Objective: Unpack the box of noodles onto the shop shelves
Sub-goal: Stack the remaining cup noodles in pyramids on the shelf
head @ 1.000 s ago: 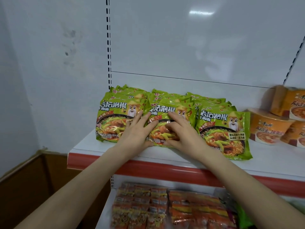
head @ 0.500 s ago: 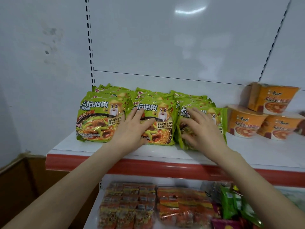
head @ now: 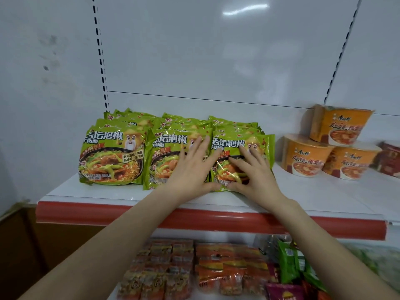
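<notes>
Where three rows of green noodle packets (head: 112, 156) are set on the white shelf (head: 324, 195), each row runs front to back, printed faces forward, tops leaned backward. The middle front packet (head: 166, 156) is pressed by the left hand (head: 192, 169), the right front packet (head: 238, 144) by the right hand (head: 253, 176), fingers spread flat. Orange bowls (head: 307, 156) are stacked nearby.

Three orange tubs (head: 307, 155) sit at the right of the upper shelf (head: 337, 191), two side by side and a third tilted on top of them. Dark red packs (head: 388, 159) lie just beside them. Below lie rows of orange-red sachets (head: 229, 267), green packets (head: 290, 263) and a purple packet (head: 283, 291).
</notes>
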Tool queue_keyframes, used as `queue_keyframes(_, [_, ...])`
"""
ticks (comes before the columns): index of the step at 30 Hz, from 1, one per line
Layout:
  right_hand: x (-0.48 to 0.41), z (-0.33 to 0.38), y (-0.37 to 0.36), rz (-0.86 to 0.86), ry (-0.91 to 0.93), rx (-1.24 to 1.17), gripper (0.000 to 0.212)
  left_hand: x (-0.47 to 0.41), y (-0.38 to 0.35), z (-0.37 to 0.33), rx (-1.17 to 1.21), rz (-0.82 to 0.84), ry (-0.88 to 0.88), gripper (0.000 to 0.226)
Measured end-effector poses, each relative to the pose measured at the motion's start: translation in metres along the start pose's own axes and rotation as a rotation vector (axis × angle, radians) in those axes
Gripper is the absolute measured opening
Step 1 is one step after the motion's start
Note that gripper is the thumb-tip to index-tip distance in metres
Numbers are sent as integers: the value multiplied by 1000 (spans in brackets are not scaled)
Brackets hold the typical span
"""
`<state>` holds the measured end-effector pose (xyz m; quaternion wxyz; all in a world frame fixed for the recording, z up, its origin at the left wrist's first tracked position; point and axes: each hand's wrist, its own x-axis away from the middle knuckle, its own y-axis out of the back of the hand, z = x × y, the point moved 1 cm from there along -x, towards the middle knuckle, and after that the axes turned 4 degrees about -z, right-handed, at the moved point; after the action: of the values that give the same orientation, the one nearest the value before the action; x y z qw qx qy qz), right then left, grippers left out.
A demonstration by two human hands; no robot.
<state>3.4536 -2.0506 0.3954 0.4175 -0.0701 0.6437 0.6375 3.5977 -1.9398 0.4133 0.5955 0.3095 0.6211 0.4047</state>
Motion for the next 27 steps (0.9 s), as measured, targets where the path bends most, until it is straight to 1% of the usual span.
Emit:
queue_keyframes(2, [2, -4, 10, -55, -79, -265, 60, -7, -10, -7, -33, 58, 5, 82])
queue_keyframes(3, [1, -9, 17, -123, -142, -372, 55, -10, -14, -7, -59, 67, 10, 79])
queue_keyframes(4, [0, -15, 24, -205, -209, -436, 55, -11, -16, -7, -83, 69, 15, 76])
queue_keyframes(5, [-4, -23, 30, -270, -286, -457, 62, -12, -17, -7, -98, 66, 21, 74])
queue_keyframes(6, [-10, -31, 33, -290, -372, -461, 75, -13, -17, -8, -102, 62, 27, 73])
queue_keyframes(7, [-16, -39, 34, -272, -449, -468, 89, -13, -18, -8, -99, 60, 31, 73])
queue_keyframes(9, [-30, -51, 29, -179, -562, -571, 110, -15, -19, -9, -94, 73, 39, 77])
queue_keyframes(11, [-38, -57, 21, -61, -632, -761, 120, -15, -21, -10, -104, 80, 49, 81])
queue_keyframes(12, [-42, -61, 16, -13, -639, -865, 118, -15, -22, -9, -111, 77, 51, 82])
queue_keyframes(13, [-45, -64, 11, 16, -623, -926, 105, -16, -23, -9, -112, 74, 52, 83])
queue_keyframes(15, [-49, -64, 7, 51, -543, -955, 63, -18, -24, -9, -106, 65, 59, 83])
queue_keyframes(16, [-51, -66, 5, 65, -527, -957, 59, -19, -24, -9, -108, 60, 60, 84])
queue_keyframes(17, [-52, -68, 6, 82, -514, -967, 66, -20, -24, -9, -109, 56, 60, 84])
queue_keyframes(19, [-53, -71, 7, 117, -475, -965, 90, -21, -25, -9, -102, 50, 65, 85])
queue_keyframes(20, [-53, -71, 8, 130, -461, -964, 95, -21, -26, -10, -97, 48, 68, 85])
queue_keyframes(21, [-53, -73, 8, 137, -456, -952, 95, -21, -27, -10, -93, 46, 71, 85])
queue_keyframes(24, [-52, -74, 5, 117, -440, -930, 79, -22, -27, -10, -86, 51, 79, 86])
queue_keyframes(27, [-54, -75, 3, 124, -423, -938, 76, -23, -27, -11, -79, 37, 80, 86])
